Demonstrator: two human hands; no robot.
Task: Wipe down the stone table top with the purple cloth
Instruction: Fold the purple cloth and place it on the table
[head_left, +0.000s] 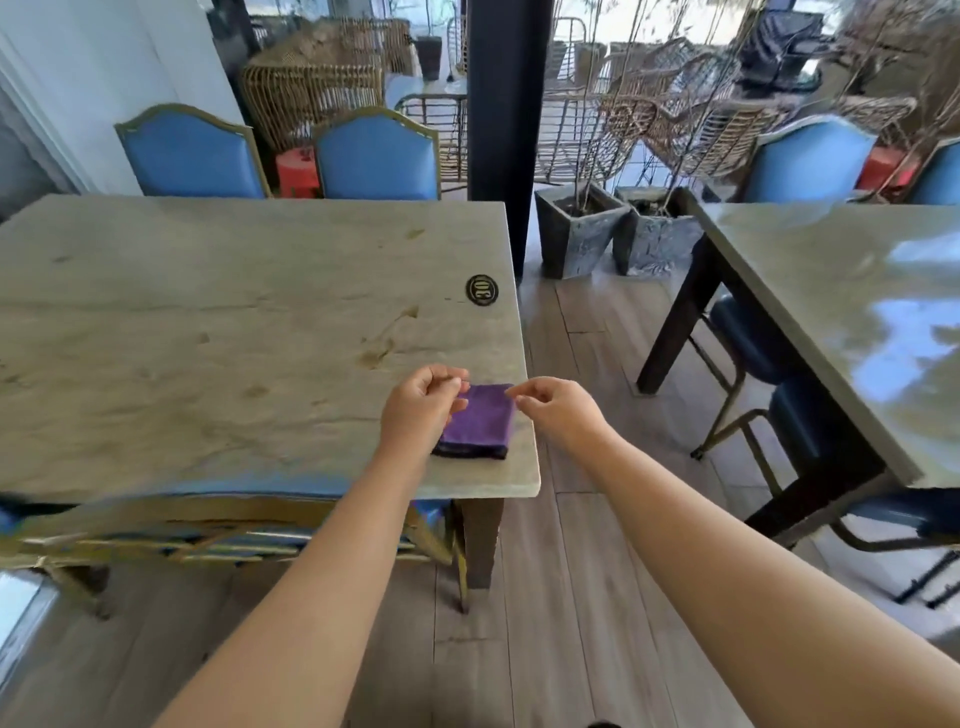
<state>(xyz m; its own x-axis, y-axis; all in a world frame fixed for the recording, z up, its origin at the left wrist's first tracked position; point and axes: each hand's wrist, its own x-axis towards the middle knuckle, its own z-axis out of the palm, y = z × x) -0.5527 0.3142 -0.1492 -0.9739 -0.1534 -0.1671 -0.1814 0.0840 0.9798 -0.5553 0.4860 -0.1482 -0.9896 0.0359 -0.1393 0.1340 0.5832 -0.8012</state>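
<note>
- The purple cloth (478, 422) lies folded into a small pad on the stone table top (234, 322), at the near right corner, flat and close to the edge.
- The left hand (418, 408) hovers at the cloth's left side, its fingers curled loosely inward with the thumb near the fingertips. They close on nothing that shows, though whether the heel of the hand brushes the cloth cannot be told.
- The right hand (558, 410) hangs just right of the cloth's far right corner, out past the table edge. Its fingers are half curled in a loose pinch shape, and nothing sits between them.
- Judged from this, the step in hand is the pick-up: both hands are poised at the cloth's far corners, and no wiping has begun.
- The next move calls for the fingertips to drop onto the far edge of the cloth and pinch it, either to unfold it or to press it flat for a stroke.
- Brownish marks (387, 340) lie beyond the fingertips, toward the round black emblem (482, 289), and look like the first patch to wipe.
</note>
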